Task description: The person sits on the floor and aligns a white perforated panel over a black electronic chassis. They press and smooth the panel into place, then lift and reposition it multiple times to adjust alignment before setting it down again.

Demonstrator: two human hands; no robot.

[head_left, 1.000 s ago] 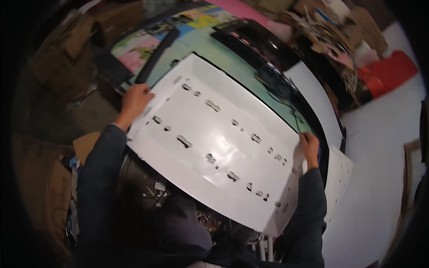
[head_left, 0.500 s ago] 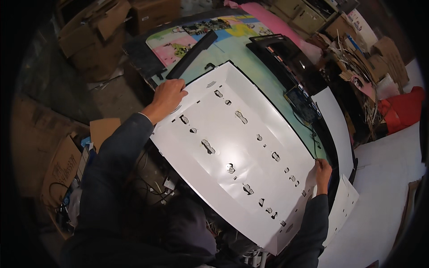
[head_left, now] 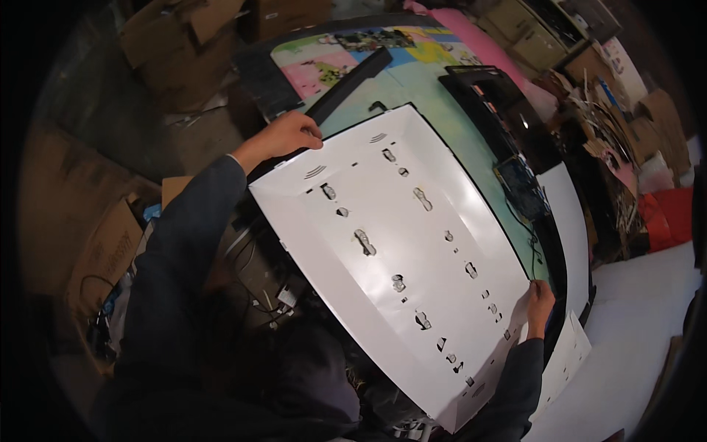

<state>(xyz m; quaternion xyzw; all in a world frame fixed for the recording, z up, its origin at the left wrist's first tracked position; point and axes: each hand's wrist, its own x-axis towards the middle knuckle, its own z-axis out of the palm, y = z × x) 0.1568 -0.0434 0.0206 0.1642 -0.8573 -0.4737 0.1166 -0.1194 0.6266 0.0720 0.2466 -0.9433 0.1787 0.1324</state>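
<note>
A large white reflector sheet (head_left: 412,243) with a raised, sloping rim lies tilted before me, set in a dark-edged panel. Rows of cut-outs run across it, with small grey lens-like pieces showing in some. My left hand (head_left: 283,138) is closed at the sheet's upper left edge, fingers curled over the rim; the thumb is partly hidden. At the right edge, near the lower corner, my right hand (head_left: 540,303) pinches the same sheet's rim.
Beyond the sheet stands a table with a colourful top (head_left: 412,81), bearing a long black bar (head_left: 350,85), a black screen frame (head_left: 501,110) and a circuit board (head_left: 519,184). Cardboard boxes (head_left: 177,59) stand at the far left, scrap cardboard (head_left: 626,110) at the right. Cables (head_left: 258,295) lie below.
The view has shifted, so the scene sits farther right. My left hand has moved along the sheet's edge toward the far side, uncovering slot marks. My right hand keeps its place on the rim.
</note>
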